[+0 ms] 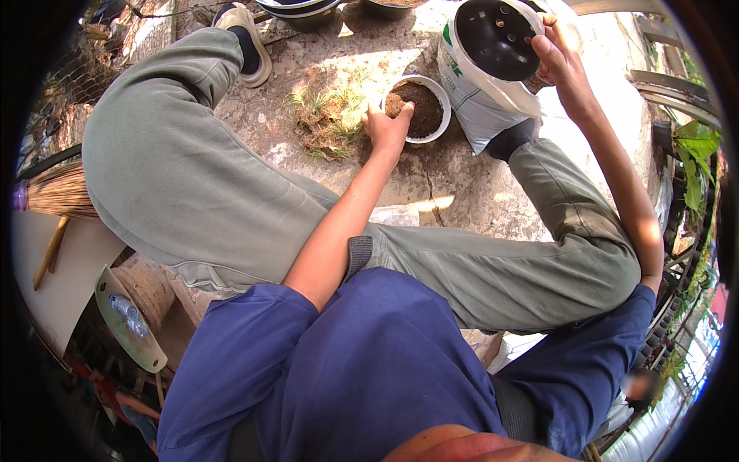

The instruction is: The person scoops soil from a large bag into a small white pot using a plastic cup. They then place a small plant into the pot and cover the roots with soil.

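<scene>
My left hand (388, 130) grips the near left rim of a round white pot (445, 112), its thumb over the inside. Dark brown soil (424, 110) fills much of this pot. A clump of small green plants with tangled roots (329, 121) lies on the ground just left of that hand. My right hand (560, 63) is raised at the upper right, holding a black plastic pot (491, 43) by its side. Several round holes show in the black pot. Behind and below it stands an open white sack (479, 115) with green print; the sack's contents are mostly hidden.
Cracked concrete (462, 190) lies between my legs. Stacked dark basins (300, 8) and another soil-filled container (392, 7) stand at the far edge. A straw broom (58, 190) is at left, near a green chair seat (130, 323) with plastic bottles (130, 315). A leafy plant (695, 144) borders the right.
</scene>
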Demonstrator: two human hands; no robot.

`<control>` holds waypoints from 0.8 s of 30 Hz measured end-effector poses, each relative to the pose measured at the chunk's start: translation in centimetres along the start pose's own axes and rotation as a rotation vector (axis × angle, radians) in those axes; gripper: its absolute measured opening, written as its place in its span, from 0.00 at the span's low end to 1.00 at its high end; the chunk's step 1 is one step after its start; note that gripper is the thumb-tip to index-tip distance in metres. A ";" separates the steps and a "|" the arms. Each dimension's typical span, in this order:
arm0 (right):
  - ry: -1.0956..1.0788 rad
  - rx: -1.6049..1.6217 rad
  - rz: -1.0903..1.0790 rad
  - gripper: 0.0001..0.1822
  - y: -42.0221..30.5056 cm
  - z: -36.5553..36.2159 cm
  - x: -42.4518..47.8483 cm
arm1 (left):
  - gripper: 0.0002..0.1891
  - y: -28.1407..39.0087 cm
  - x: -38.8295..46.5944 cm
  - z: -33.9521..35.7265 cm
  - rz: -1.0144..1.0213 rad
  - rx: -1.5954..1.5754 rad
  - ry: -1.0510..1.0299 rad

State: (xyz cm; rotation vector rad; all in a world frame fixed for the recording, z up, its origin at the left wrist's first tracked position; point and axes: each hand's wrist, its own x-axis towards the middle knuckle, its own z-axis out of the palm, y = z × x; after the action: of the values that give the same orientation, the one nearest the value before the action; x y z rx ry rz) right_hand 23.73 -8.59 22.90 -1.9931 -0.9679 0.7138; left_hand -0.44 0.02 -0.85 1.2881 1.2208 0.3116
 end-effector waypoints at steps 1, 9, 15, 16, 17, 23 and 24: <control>0.095 0.115 0.041 0.38 -0.1 0.3 0.1 | 0.45 -0.3 0.3 -0.2 -0.001 -0.009 -0.013; 0.257 0.264 0.078 0.23 5.1 -6.3 1.4 | 0.45 0.1 0.1 0.2 -0.053 0.004 -0.019; 0.341 -0.258 0.188 0.57 6.4 -4.5 1.1 | 0.44 -0.6 0.5 0.0 -0.068 -0.025 -0.026; 0.344 -0.299 0.180 0.57 6.4 -4.0 0.9 | 0.44 -0.4 0.3 0.1 -0.068 -0.017 -0.024; 0.346 -0.340 0.171 0.57 6.3 -3.8 0.8 | 0.44 -0.2 0.1 0.2 -0.068 -0.010 -0.020; 0.128 -0.434 0.366 0.61 6.5 -3.6 0.5 | 0.44 0.2 -0.1 0.1 -0.073 -0.001 -0.016; 0.114 -0.478 0.348 0.60 7.0 -3.5 0.5 | 0.44 -0.1 0.1 0.2 -0.068 -0.021 -0.021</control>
State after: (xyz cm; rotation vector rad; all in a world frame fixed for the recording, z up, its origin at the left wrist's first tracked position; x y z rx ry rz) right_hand 29.23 -12.34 18.85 -2.6350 -0.7800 0.5774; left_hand -0.27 -0.07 -0.97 1.2261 1.2380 0.2608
